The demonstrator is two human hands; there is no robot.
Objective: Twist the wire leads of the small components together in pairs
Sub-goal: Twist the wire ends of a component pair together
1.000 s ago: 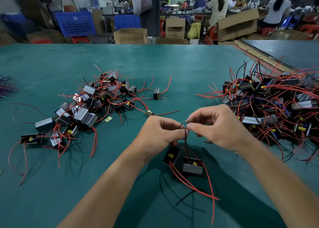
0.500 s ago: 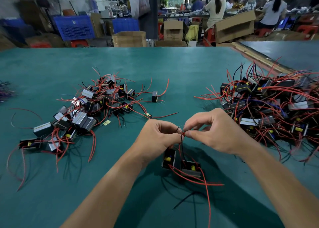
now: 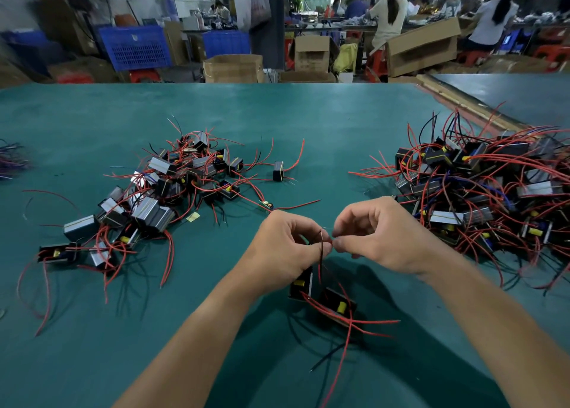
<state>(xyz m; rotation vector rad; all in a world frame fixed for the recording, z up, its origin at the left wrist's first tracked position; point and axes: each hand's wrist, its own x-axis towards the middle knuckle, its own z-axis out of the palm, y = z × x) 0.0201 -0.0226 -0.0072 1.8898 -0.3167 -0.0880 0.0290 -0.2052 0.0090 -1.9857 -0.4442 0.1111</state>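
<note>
Turned since a second ago: the right component of the pair under our hands now shows its yellow core, grey face gone. We work over a green table, with a big tangled pile of components at right and a smaller pile at left. Our left hand and right hand meet fingertip to fingertip, each pinching the thin wire leads. The left component sits just beside its mate, below the hands, red wires trailing toward us.
</note>
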